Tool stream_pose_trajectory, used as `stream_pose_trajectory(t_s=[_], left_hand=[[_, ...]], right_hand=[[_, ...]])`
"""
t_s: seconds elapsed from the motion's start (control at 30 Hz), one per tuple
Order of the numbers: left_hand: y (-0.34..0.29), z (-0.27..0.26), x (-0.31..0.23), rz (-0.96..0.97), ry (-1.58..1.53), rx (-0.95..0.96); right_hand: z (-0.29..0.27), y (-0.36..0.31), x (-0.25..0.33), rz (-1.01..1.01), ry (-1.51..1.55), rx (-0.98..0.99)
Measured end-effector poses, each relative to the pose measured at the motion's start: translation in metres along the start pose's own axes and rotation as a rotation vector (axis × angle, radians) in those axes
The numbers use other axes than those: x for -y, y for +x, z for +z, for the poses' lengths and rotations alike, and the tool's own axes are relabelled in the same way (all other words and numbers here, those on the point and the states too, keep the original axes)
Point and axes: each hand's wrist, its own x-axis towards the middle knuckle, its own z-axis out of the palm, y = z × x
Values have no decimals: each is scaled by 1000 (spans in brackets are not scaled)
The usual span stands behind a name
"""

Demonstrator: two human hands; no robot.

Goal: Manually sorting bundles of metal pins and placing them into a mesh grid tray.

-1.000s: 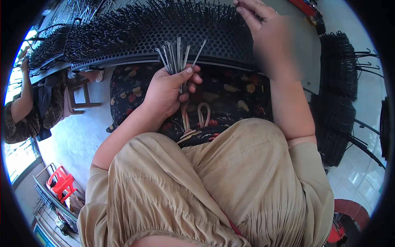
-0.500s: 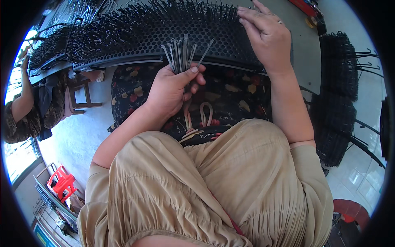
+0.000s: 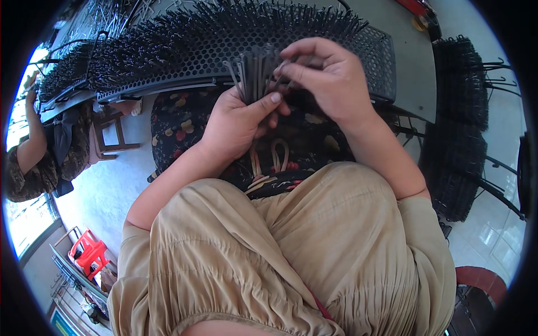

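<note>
My left hand (image 3: 232, 120) is closed round a bundle of thin grey metal rods (image 3: 255, 75), which fan upward above my lap. At the right edge of that bundle, my right hand (image 3: 333, 78) pinches with thumb and forefinger at the end of one rod, slightly blurred. Just beyond both hands lies a long black perforated rack (image 3: 375, 56). Dark hooked rods (image 3: 185, 39) stand densely in its holes over the left and middle, while bare holes show along its near side and right end.
Loose metal rods (image 3: 126, 14) lie on the table behind the rack. At the left sits another person (image 3: 36, 145) beside a wooden stool (image 3: 115, 131). A red plastic chair (image 3: 89, 255) stands lower left. Stacked black racks with hooks (image 3: 457, 123) rise at the right.
My right hand has come down and left from the rack's far right part to the bundle. My left hand still holds the rods in nearly the same place.
</note>
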Motion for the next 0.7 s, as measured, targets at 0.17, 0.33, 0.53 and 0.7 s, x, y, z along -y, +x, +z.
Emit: stream_pose_trajectory(t_s=[0.17, 0.33, 0.53, 0.7], left_hand=[[0, -1, 1, 2, -72, -22], [-1, -1, 1, -29, -38, -2], [5, -8, 1, -231, -158, -49], [6, -11, 0, -264, -252, -53]], right_hand=[[-6, 2, -3, -73, 91, -197], [-15, 3, 4, -98, 106, -135], [-84, 23, -9, -523, -94, -566], [-86, 22, -10, -547, -138, -548]])
